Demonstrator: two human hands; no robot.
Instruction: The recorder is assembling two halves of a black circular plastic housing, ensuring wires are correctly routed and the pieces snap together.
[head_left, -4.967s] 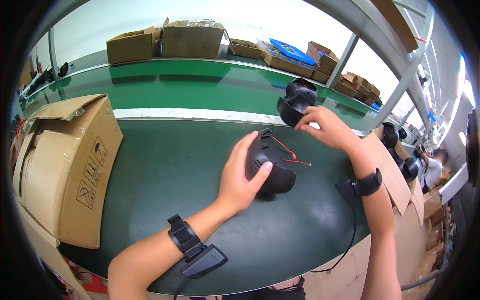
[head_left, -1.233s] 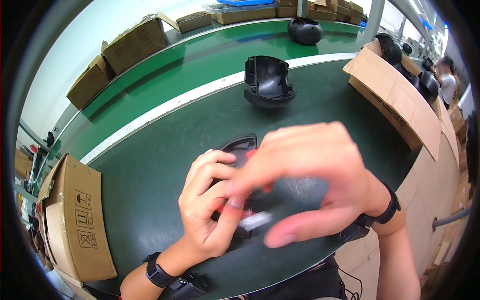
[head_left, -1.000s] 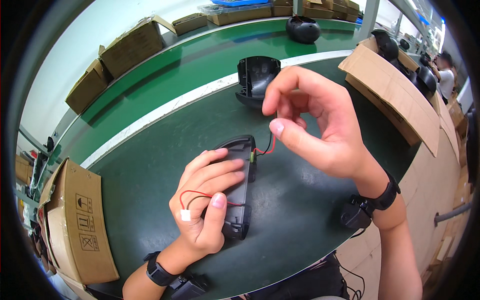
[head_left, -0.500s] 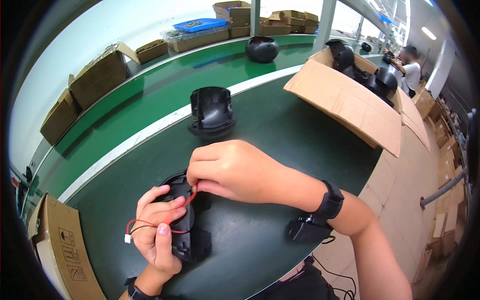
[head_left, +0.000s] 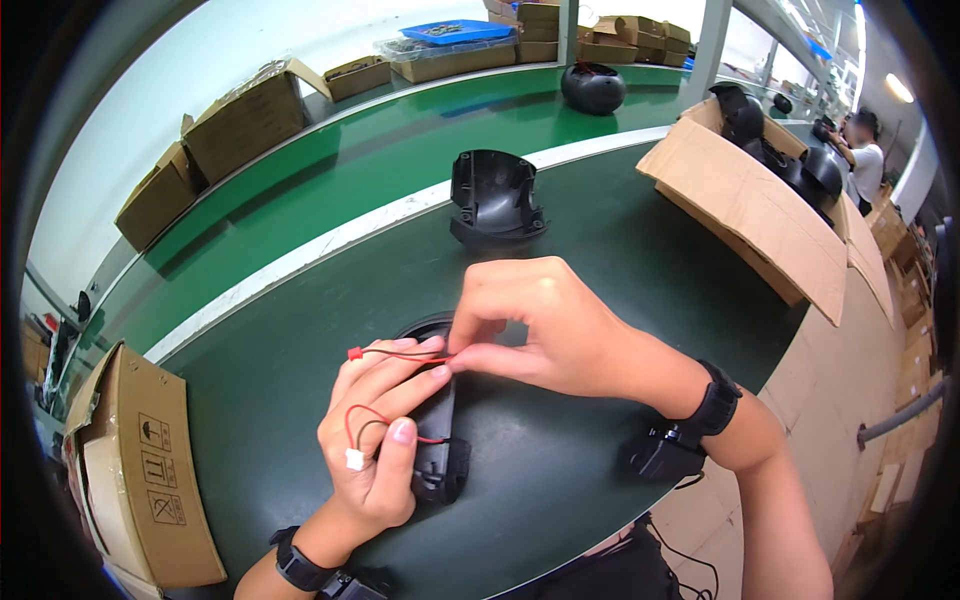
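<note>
My left hand (head_left: 375, 430) is closed around a black plastic housing (head_left: 457, 465), which lies tilted over the table. From the housing a red and black lead loops out past my left thumb and ends in a white plug (head_left: 354, 459). A second lead with a red plug (head_left: 355, 353) stretches across my left fingers. My right hand (head_left: 560, 325) pinches that lead between thumb and index finger at the housing's upper edge. Beyond both hands stands an open black plastic shell (head_left: 497, 200), hollow side showing. My fingers cover much of the housing.
An open carton (head_left: 745, 200) of black shells stands at the right, another carton (head_left: 165, 470) at the near left. Across the white rail runs a green conveyor (head_left: 400, 150) carrying a round black housing (head_left: 593, 88). Boxes line its far side. A person (head_left: 865, 160) works farther off.
The red plug and its lead now show across my left fingers; before, only a red wire showed there. My right fingers have changed to a thumb-and-index pinch. The whole view has shifted.
</note>
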